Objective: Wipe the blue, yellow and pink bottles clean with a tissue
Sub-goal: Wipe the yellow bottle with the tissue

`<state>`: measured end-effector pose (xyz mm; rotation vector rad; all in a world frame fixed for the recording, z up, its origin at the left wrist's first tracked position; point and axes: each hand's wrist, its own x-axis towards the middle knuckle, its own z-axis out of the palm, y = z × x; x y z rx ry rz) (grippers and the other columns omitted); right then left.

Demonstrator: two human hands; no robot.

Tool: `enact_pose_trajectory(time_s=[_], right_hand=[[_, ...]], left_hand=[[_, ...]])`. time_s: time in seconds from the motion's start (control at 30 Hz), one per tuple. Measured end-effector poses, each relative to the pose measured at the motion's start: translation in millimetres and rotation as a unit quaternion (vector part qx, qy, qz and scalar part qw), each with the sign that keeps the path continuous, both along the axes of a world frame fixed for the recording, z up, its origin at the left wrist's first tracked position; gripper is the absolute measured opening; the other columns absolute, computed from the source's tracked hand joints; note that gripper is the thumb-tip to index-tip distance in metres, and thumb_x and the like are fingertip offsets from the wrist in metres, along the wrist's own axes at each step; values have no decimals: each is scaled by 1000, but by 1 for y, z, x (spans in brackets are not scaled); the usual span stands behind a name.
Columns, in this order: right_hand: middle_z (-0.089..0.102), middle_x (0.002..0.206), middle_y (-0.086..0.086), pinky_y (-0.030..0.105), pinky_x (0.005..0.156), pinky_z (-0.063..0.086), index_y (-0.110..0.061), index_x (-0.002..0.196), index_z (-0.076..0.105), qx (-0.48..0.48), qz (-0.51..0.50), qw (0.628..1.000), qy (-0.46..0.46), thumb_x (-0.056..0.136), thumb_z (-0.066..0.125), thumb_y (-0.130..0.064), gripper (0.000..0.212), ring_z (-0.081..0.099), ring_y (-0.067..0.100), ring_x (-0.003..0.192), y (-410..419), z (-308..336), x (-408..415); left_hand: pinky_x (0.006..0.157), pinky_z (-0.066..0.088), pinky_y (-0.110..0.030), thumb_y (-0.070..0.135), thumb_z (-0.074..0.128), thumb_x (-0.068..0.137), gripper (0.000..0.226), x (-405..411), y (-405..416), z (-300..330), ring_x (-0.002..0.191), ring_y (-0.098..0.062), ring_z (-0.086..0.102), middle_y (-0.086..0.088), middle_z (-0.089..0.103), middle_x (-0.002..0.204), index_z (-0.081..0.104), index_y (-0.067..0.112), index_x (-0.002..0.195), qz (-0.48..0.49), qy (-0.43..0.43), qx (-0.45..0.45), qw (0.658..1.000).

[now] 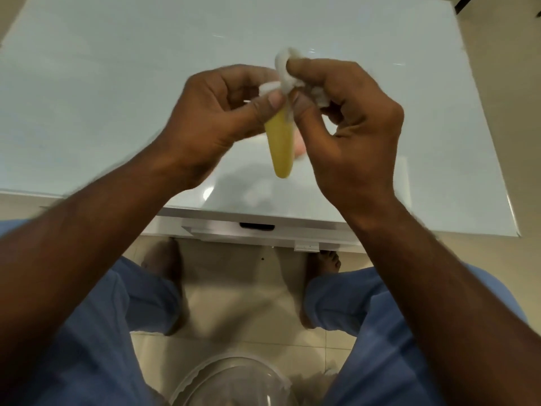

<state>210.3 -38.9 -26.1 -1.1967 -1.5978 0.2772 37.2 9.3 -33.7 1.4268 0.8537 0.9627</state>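
The white table (117, 83) fills the upper part of the view and serves as the landmark: both hands are raised above its near-centre, and the person's blue-trousered legs (395, 332) and a clear bowl (234, 382) lie below its near edge, toward the person. The left hand (210, 112) sits over the table just left of centre, its thumb and curled fingers pinching the upper end of the yellow bottle (281, 148). The right hand (345, 112) sits just right of centre, its fingers bunched round a crumpled white tissue (285, 71) that is pressed against the bottle's top. The bottle hangs above the table's near half, between the two hands, its long axis running roughly upright in the view with the rounded lower end pointing toward the table's near edge and slightly tilted. Both hands touch its top end; the bare lower body is free, and the right hand, holding the tissue, seems the one placed to travel down it. A faint pink blur (300, 148) shows behind the bottle on the table, possibly the pink bottle; the blue one cannot be made out.
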Motion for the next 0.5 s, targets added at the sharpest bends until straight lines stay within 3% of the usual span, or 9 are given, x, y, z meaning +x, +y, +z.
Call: enact_pose_trajectory(time_s=[0.17, 0.33, 0.5], right_hand=[[76, 104, -4, 28, 82, 60, -9, 112, 77, -79, -14, 997, 11, 97, 64, -8, 20, 71, 11, 97, 3, 2, 4], [75, 92, -5, 37, 77, 58, -10, 97, 79, -42, 31, 999, -10, 90, 62, -7, 18, 71, 19, 89, -1, 6, 2], [78, 92, -6, 36, 79, 60, -13, 98, 82, -69, -46, 996, -22, 90, 63, -15, 21, 72, 13, 87, 3, 3, 7]], left_hand=[[94, 57, -49, 16, 71, 91, 41, 5, -8, -1, 108, -27, 72, -15, 73, 116, 61, -3, 125, -15, 33, -5, 999], [93, 58, -43, 25, 80, 82, 57, 5, -6, 5, 109, -21, 71, -10, 71, 119, 59, -1, 128, 12, 85, 58, 995], [86, 61, -41, 25, 84, 80, 69, 10, -13, 4, 101, -19, 74, -5, 75, 110, 51, 2, 135, 16, 97, 109, 989]])
